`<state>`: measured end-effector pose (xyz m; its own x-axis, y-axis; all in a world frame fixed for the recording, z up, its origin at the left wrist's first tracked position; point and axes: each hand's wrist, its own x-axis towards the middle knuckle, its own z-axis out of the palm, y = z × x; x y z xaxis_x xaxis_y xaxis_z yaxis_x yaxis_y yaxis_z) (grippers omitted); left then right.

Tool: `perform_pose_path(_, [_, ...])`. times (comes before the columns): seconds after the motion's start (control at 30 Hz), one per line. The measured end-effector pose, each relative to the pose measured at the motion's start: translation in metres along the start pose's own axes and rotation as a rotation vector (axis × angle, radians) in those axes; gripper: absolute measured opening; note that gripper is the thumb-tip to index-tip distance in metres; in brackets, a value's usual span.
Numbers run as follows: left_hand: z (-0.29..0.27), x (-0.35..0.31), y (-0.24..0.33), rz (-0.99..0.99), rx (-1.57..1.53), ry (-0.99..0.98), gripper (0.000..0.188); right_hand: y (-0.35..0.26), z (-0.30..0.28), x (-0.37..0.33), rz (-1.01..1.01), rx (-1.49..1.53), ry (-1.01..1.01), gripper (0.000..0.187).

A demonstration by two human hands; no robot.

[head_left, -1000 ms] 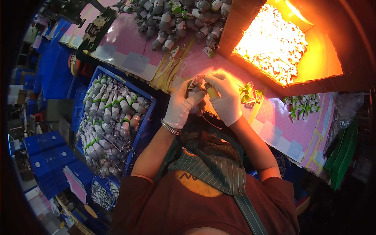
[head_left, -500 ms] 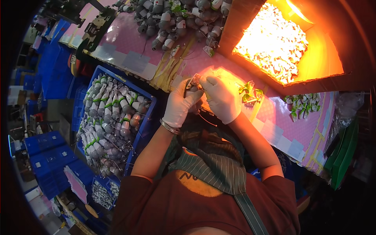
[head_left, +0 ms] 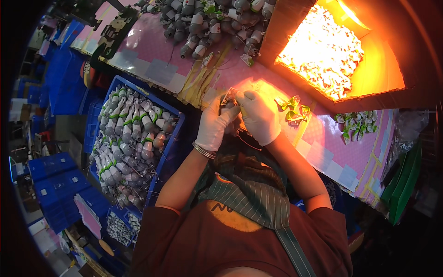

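Observation:
At the edge of the pink-covered bench, my white-gloved left hand is closed around a small grey bulb-shaped piece. A thin wire with a tiny tip hangs below it. At the top of the piece is a small light-coloured flap or tag with dark marks. My right hand, also gloved in white, has its fingers pinched together at the right side of this flap; what exactly they grip is hidden. Green and clear wrapper-like pieces lie just right of my right hand.
A cardboard box of small pieces glows under strong orange light at back right. Grey-and-white bulb-shaped pieces are heaped at the back. On my left is a blue crate of similar pieces with green bands. More green pieces lie at right.
Both hands stay at the same spot on the piece, with only a slight shift of the fingers and left wrist. The hanging wire has swung a little to the right.

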<state>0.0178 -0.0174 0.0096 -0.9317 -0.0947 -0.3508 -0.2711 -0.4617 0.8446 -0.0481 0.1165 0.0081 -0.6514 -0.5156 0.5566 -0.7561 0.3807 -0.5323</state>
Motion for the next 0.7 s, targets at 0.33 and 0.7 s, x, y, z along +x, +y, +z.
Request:
perform_pose_path(0.33, [0.002, -0.001, 0.004, -0.010, 0.160, 0.042, 0.036, 0.013, -0.006, 0.016, -0.078, -0.034, -0.036, 0.015])
perform_pose_path(0.7, [0.006, -0.006, 0.006, 0.018, 0.193, 0.124, 0.033, 0.015, 0.001, 0.021, -0.073, 0.000, -0.099, 0.016])
